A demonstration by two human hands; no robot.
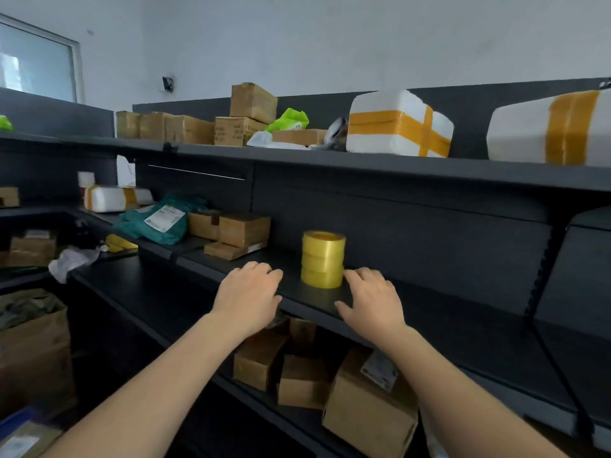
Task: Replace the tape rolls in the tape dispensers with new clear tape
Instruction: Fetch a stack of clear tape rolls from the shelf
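Note:
A stack of yellowish clear tape rolls (323,258) stands upright on the middle dark shelf (185,285). My left hand (248,295) rests palm down on the shelf, a little to the left of the stack, holding nothing. To the right of the stack, my right hand (371,299) lies flat with fingers spread, its fingertips close to the base of the rolls. No tape dispenser shows in this view.
Cardboard boxes (243,231) and a green mailer bag (162,221) sit further left on the same shelf. White foam parcels (400,123) and more boxes fill the top shelf. Several boxes (368,401) stand on the shelf below my hands.

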